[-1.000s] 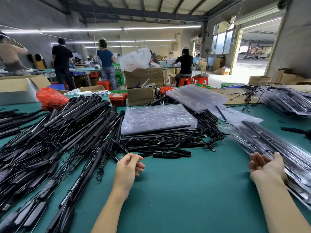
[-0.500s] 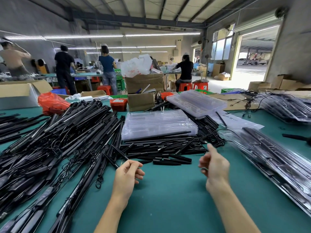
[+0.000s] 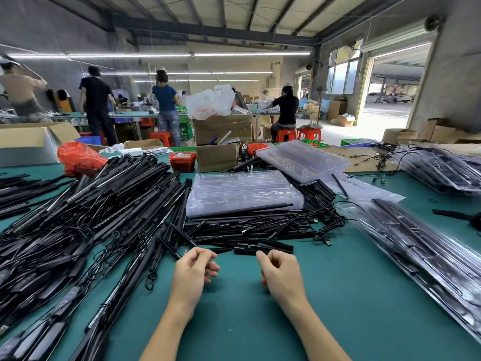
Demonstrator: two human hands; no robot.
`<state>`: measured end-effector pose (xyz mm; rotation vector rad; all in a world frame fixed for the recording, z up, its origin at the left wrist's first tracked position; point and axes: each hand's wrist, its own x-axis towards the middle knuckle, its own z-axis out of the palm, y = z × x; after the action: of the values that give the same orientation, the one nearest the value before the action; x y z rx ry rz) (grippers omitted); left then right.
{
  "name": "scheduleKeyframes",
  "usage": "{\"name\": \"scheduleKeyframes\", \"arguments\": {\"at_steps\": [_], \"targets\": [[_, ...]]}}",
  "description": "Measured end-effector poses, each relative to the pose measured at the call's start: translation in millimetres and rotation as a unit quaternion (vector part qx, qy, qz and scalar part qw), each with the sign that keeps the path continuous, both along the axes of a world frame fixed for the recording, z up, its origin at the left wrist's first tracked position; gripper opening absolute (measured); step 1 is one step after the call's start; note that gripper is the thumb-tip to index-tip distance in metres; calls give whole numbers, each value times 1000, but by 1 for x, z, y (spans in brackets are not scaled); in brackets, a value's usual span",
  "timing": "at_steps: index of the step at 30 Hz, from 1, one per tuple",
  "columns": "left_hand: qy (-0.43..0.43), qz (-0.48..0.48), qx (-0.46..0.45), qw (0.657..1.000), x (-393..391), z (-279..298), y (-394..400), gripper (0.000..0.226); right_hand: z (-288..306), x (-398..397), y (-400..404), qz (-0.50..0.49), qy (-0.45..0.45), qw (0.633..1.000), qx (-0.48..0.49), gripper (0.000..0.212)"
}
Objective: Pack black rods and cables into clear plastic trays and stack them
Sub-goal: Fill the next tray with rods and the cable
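Both the left hand [image 3: 194, 272] and right hand [image 3: 279, 273] hover loosely curled and empty over the green table [image 3: 338, 295], just short of the black rods [image 3: 234, 230] heaped before the clear trays [image 3: 243, 192].

rods [image 3: 109, 204]: matt black | trays [image 3: 242, 191]: glossy clear plastic | table [image 3: 338, 295]: smooth green

Both hands hover low over the green table [image 3: 338, 295], fingers loosely curled, holding nothing. The left hand [image 3: 192, 274] and the right hand [image 3: 279, 274] are near each other, just before a heap of short black rods [image 3: 247, 230]. Behind it lies a stack of clear trays [image 3: 242, 191]
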<state>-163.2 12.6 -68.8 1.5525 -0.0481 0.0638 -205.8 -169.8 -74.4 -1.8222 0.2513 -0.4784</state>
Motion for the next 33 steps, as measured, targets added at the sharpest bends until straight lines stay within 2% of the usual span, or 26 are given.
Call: {"name": "scheduleKeyframes", "arguments": {"at_steps": [8,29,33], "targets": [[-4,7,2,1000,-2,2,0,20,-1,-3,0,15,8,999,-37,47],[-4,15,-4,1000,0,-1,0,21,-3,-2,0,2,6,999,-51,47],[-15,51,-7,999,-1,-3,-1,18,-3,-2,1,0,10,999,-49,46]]}}
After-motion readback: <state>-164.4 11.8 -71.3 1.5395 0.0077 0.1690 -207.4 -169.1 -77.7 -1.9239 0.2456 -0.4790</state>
